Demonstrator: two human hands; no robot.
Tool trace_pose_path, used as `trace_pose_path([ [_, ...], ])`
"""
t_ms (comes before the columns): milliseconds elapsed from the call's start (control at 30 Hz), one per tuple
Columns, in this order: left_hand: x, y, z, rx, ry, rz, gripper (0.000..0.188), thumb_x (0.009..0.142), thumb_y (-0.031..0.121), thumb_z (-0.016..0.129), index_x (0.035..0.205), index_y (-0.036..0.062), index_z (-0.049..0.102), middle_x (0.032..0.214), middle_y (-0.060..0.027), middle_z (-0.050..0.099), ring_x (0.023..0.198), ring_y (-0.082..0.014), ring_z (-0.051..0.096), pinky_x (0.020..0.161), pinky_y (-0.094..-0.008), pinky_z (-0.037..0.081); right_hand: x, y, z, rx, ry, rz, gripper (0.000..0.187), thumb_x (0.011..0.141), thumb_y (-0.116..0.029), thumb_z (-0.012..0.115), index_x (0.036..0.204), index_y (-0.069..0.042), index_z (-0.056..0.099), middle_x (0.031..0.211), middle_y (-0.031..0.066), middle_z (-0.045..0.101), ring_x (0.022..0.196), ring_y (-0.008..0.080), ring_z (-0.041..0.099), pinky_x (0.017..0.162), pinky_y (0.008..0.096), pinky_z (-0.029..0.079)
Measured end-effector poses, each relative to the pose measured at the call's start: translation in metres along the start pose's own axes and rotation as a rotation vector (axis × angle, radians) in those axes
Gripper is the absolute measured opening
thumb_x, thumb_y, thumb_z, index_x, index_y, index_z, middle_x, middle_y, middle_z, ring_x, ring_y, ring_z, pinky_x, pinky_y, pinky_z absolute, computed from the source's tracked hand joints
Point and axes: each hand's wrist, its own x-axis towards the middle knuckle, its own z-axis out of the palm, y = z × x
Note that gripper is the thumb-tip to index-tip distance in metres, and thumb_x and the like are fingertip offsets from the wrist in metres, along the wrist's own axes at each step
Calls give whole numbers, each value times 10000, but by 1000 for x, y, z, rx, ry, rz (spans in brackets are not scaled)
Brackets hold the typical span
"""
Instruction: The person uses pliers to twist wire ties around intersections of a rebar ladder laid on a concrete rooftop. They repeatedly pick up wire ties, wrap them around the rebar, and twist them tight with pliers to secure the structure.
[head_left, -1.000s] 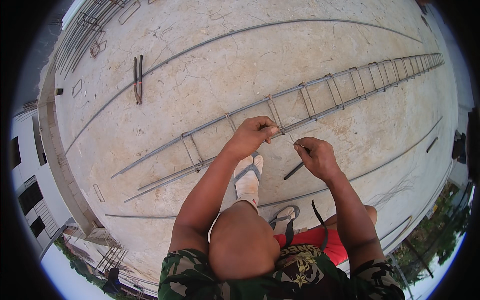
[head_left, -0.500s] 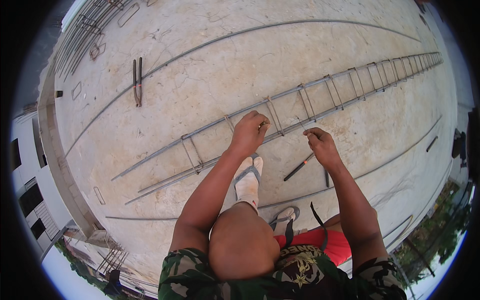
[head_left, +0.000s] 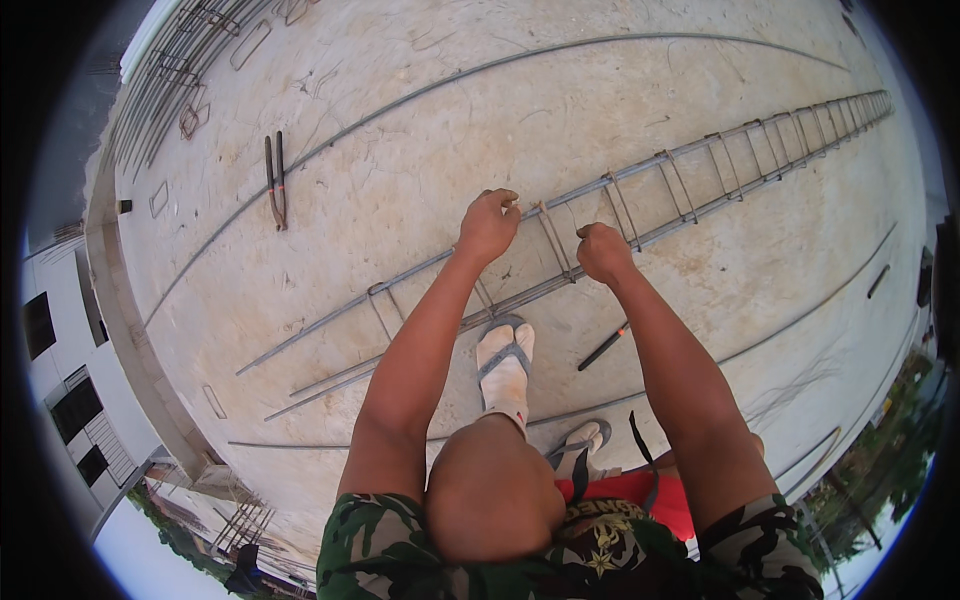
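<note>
A long ladder-like rebar cage [head_left: 680,185] lies on the concrete, its rods crossed by rectangular stirrups. Over its far rod is my left hand [head_left: 490,225], thumb and fingers curled in; whatever is in the pinch is too small to make out. My right hand [head_left: 605,252], closed, pinches a thin wire that sticks up from the fingertips between two stirrups. Between my hands stands one stirrup [head_left: 556,243] of the cage. A black handle with an orange band [head_left: 603,347] lies on the near side, partly hidden by my right forearm.
Black-handled pincers [head_left: 275,185] lie at the far left beside a long curved rebar [head_left: 400,100]. Bundled rods [head_left: 175,75] and loose stirrups are at the upper left. My sandalled foot [head_left: 504,360] is beside the cage's near rods. Another rod [head_left: 300,445] runs behind it.
Both hands have moved away from me, the left toward the far rod. My right hand has also shifted left, over the cage, with the wire. The view has shifted slightly.
</note>
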Motion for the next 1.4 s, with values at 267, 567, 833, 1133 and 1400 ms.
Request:
trace_pose_path([
  [267,49,-1,21,-199,-153,-173,403,876,300,632,1085,-44,650,1013,-165,677,943,-266,636,847,-351,485,39,-3,17,514,39,-183,308,835,-122,573,1088,20,677,779,156,668,692,229,634,674,328,494],
  [567,62,5,20,-495,-292,-278,224,877,146,634,991,-45,613,874,-113,650,830,-173,641,732,-307,527,32,-10,2,542,-6,-77,311,832,-190,560,1042,-7,697,948,242,671,921,380,643,835,409,492],
  [833,56,11,18,-591,-188,-206,268,862,18,604,1110,-51,528,891,-134,646,832,-186,654,739,-278,532,24,-15,21,646,101,-3,307,844,-202,545,1020,0,696,901,262,659,882,383,645,807,405,493],
  [1133,47,8,15,-695,-86,-175,271,860,-6,586,1112,-17,489,894,-148,643,846,-185,653,746,-286,537,22,-24,-2,728,-69,-26,332,846,-206,533,1033,33,669,828,277,638,780,360,633,755,390,481],
  [1400,34,16,19,-621,-62,-127,228,863,-16,570,1069,-1,472,851,-144,655,854,-178,633,789,-297,502,30,-22,-15,624,-203,-53,403,869,-245,565,1071,94,645,743,108,626,621,194,511,623,348,439],
])
